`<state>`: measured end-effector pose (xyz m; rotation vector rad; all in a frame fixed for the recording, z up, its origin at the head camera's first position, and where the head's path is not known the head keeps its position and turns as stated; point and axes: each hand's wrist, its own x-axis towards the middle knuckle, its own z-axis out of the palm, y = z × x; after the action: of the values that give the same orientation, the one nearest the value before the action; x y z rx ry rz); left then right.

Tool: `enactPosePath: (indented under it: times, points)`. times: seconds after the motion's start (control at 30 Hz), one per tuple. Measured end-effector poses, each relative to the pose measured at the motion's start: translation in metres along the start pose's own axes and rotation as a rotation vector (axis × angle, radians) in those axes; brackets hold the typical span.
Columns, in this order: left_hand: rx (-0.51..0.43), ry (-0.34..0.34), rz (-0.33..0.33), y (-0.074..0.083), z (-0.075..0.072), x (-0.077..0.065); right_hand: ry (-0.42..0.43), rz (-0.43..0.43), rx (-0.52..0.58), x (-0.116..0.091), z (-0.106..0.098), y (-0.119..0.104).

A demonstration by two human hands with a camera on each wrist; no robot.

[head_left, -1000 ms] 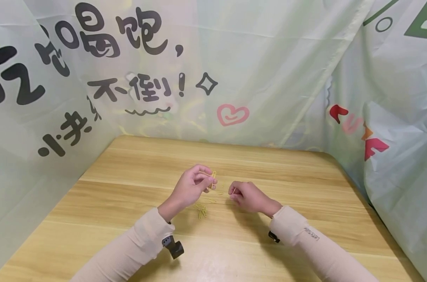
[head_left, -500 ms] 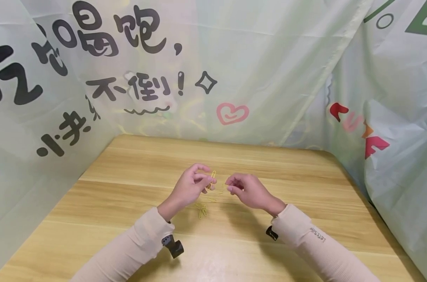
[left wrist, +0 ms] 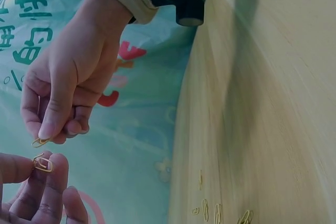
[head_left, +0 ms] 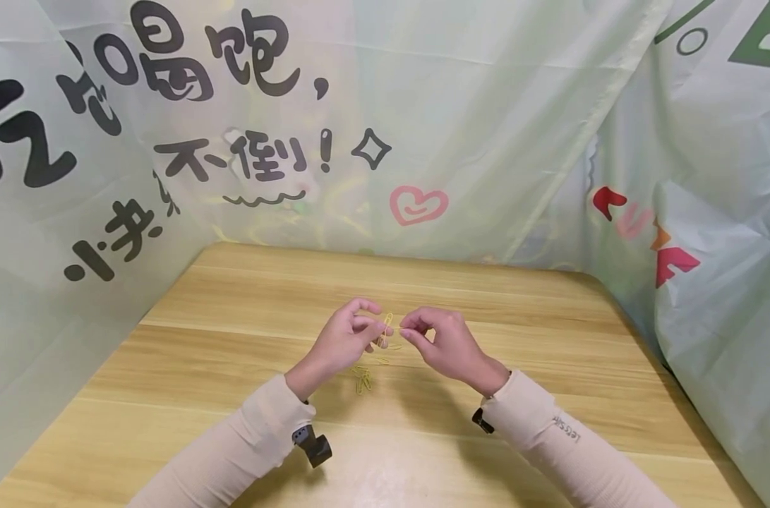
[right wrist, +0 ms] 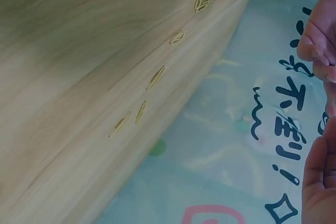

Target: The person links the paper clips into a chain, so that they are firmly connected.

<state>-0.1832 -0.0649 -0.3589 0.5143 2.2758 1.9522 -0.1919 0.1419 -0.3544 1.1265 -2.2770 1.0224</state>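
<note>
My left hand (head_left: pixel 340 339) pinches a yellow paper clip (left wrist: pixel 43 164) between thumb and fingers, above the table. Facing it from the right, my right hand (head_left: pixel 451 346) pinches a second yellow paper clip (left wrist: pixel 40 142) by thumb and forefinger. The two clips are close together, with the second one's end right by the first. Below the hands, a small heap of yellow paper clips (head_left: pixel 363 379) lies on the wooden table (head_left: pixel 397 451). Several loose paper clips (right wrist: pixel 156 77) are strung out beyond the heap in the right wrist view. Both hands are partly cut off in that view.
A pale printed curtain (head_left: pixel 486 127) with black lettering and a pink heart stands behind the table and along both sides. A black camera (head_left: pixel 313 446) hangs under the left wrist, and another (left wrist: pixel 186 9) is on the right wrist.
My right hand has risen from near the table and moved left with a paper clip, up to the clip in my left hand. The left hand has hardly moved.
</note>
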Motion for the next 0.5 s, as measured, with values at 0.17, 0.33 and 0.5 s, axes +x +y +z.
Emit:
enactPosePath:
  times: [0.17, 0.33, 0.5]
  points:
    - [0.008, -0.012, 0.005, 0.002, 0.0013, -0.0015, 0.022, -0.074, -0.017, 0.001, 0.0019, -0.0007]
    - [0.021, -0.03, 0.01, 0.0022, 0.0023, -0.0019, 0.028, -0.105, -0.037, 0.0017, 0.0017, -0.0012]
    - [0.028, -0.033, 0.015, 0.0035, 0.0036, -0.0023, 0.034, -0.124, -0.059, 0.0018, 0.0018, -0.0005]
